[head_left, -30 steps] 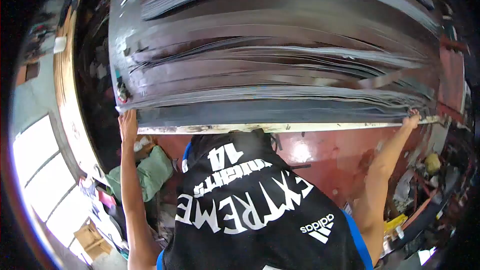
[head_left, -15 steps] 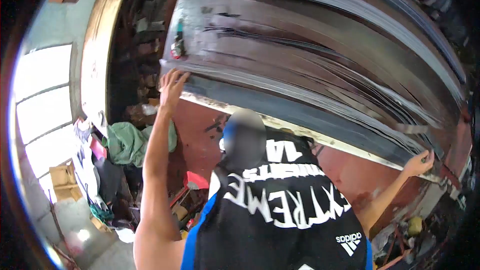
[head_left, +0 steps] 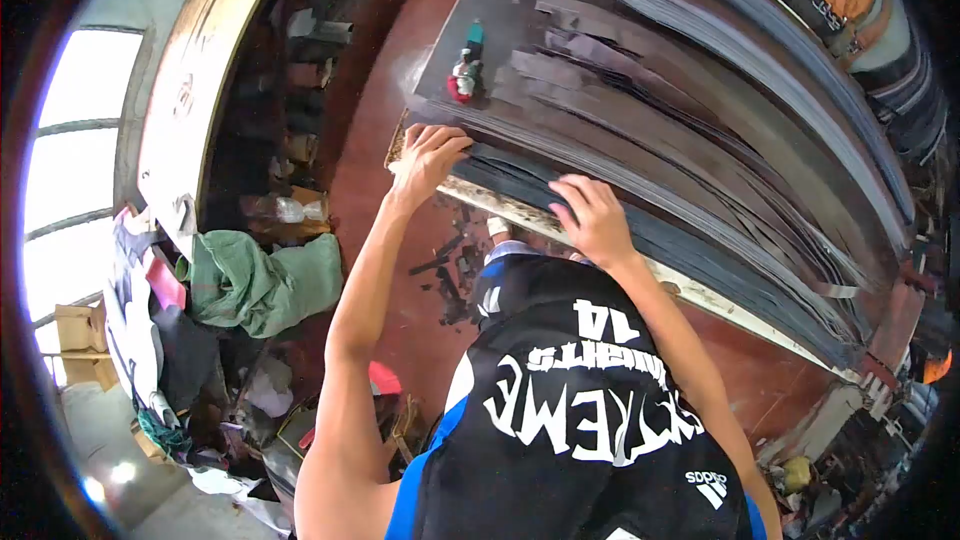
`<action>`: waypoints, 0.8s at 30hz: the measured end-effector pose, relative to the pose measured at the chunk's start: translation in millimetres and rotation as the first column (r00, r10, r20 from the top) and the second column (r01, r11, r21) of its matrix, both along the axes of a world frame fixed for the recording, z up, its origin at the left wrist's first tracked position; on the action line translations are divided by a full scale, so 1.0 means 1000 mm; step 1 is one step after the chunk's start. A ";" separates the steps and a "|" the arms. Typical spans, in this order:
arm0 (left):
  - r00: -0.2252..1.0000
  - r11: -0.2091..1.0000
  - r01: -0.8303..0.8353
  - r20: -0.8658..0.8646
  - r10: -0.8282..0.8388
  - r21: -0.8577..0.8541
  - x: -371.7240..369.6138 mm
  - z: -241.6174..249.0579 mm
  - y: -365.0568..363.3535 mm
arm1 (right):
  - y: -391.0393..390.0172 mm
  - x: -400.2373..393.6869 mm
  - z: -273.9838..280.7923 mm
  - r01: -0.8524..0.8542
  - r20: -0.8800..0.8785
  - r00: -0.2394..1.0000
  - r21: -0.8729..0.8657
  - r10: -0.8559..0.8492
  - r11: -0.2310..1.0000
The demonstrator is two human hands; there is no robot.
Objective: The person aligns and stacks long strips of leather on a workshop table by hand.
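Observation:
Long dark strips (head_left: 690,240) lie bunched along the near edge of a brown worktable (head_left: 470,30). At their left end, by the table corner, my left hand (head_left: 430,155) is closed over the strips with bent fingers. Farther right, my right hand (head_left: 597,220) lies over the same strips, its fingers curved and its thumb apart from them. Just behind my hands runs a stack of thin grey-brown strips (head_left: 600,172). A small tool with a teal end and a red end (head_left: 465,65) rests on the table beyond my left hand.
More stacked strips (head_left: 760,50) curve along the far side of the table. Dark scraps (head_left: 445,275) litter the red floor below the near edge. On the left are a green cloth bundle (head_left: 262,280), a cardboard box (head_left: 85,345) and bright windows (head_left: 85,170).
My right hand has come from the far right end of the strips to near my left hand. The near strips, flat and even before, now look bunched. The view has shifted.

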State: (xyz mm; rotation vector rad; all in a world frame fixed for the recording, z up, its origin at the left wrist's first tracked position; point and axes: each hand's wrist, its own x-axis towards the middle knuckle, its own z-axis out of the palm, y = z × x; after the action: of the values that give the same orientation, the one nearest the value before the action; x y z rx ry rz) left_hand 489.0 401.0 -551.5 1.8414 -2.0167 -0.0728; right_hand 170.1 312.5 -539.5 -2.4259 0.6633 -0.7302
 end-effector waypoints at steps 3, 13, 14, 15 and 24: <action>0.995 0.999 0.048 -0.084 -0.046 0.019 0.013 -0.004 -0.003 | 0.004 0.051 -0.013 0.028 -0.068 0.997 -0.046 -0.031 0.999; 0.972 0.988 0.125 -0.212 -0.103 0.094 0.027 -0.013 -0.018 | -0.007 0.090 -0.009 0.254 -0.224 0.950 0.155 -0.217 0.955; 0.965 0.991 0.110 -0.246 -0.088 0.075 0.027 -0.013 -0.018 | -0.007 0.090 -0.010 0.271 -0.230 0.945 0.146 -0.233 0.951; 0.957 0.994 0.094 -0.279 -0.075 0.055 0.028 -0.012 -0.018 | -0.007 0.091 -0.012 0.266 -0.244 0.942 0.121 -0.231 0.956; 0.943 0.998 0.038 -0.331 -0.021 0.047 0.032 -0.013 -0.009 | -0.009 0.103 -0.020 0.341 -0.279 0.909 0.076 -0.308 0.937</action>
State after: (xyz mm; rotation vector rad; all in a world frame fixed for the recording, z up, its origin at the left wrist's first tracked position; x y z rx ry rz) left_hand 520.6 391.7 -564.7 1.6969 -1.8210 -0.4196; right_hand 273.0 303.4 -559.3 -2.3440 1.2059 -0.4730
